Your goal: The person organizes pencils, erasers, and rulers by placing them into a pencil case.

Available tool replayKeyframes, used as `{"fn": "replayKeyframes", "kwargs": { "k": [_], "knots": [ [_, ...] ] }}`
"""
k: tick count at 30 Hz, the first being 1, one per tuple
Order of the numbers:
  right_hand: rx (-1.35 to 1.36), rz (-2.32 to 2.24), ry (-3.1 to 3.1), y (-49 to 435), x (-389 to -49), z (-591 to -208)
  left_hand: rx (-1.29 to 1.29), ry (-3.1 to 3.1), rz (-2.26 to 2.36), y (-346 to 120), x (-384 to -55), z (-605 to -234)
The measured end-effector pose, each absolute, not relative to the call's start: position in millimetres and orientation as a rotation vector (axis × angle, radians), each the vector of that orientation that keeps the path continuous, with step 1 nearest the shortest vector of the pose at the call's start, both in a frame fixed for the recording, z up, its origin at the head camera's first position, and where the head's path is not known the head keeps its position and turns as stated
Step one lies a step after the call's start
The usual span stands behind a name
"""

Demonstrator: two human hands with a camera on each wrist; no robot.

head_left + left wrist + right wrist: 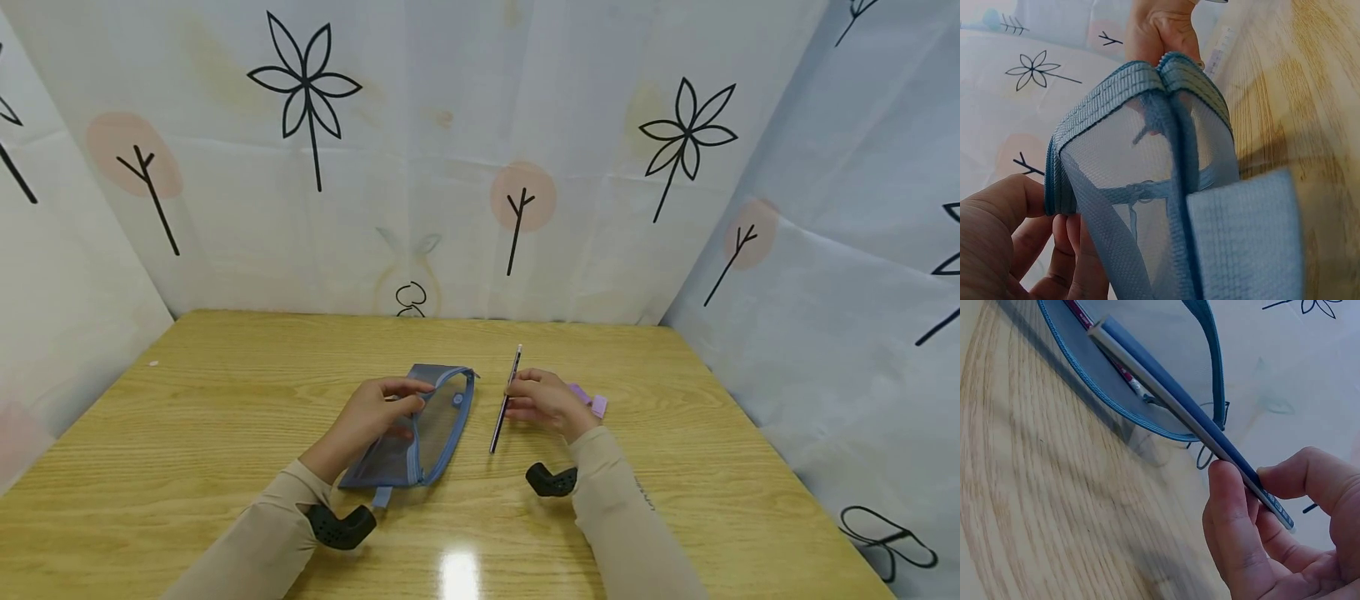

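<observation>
A blue mesh zip pouch (382, 458) lies on the table, its zipper gaping toward the right. My left hand (378, 414) pinches the zippered edge (1054, 181) between thumb and fingers. Through the opening in the right wrist view, a red and white pencil-like stick (1127, 378) shows inside. To the right of the pouch, my right hand (546, 402) holds a slim striped pencil (498, 425) between thumb and fingertips. Its flat end (1099, 331) overlaps the pouch opening in the right wrist view; printed letters and a white tip are at the other end.
Two small purple pieces (599, 406) lie just beyond my right wrist, one partly hidden. A small pale scrap (153, 363) rests near the left edge of the wooden table (225, 400). White printed cloth (450, 167) stands behind and along both sides.
</observation>
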State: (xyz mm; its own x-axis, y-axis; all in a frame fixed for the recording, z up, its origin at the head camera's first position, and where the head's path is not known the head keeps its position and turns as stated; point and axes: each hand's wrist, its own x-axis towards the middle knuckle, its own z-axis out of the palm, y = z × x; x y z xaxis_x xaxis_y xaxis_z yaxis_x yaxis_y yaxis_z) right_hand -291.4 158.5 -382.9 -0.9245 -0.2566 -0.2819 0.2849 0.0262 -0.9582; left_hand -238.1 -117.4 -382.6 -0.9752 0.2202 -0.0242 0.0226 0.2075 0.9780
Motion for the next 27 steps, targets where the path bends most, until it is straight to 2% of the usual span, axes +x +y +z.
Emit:
{"fn": "replayKeyframes", "kwargs": {
  "k": [27],
  "knots": [
    [-0.072,-1.85,1.851,136,-279,-372,0.203,2.32,1.88,-117,-240,-381]
  ]
}}
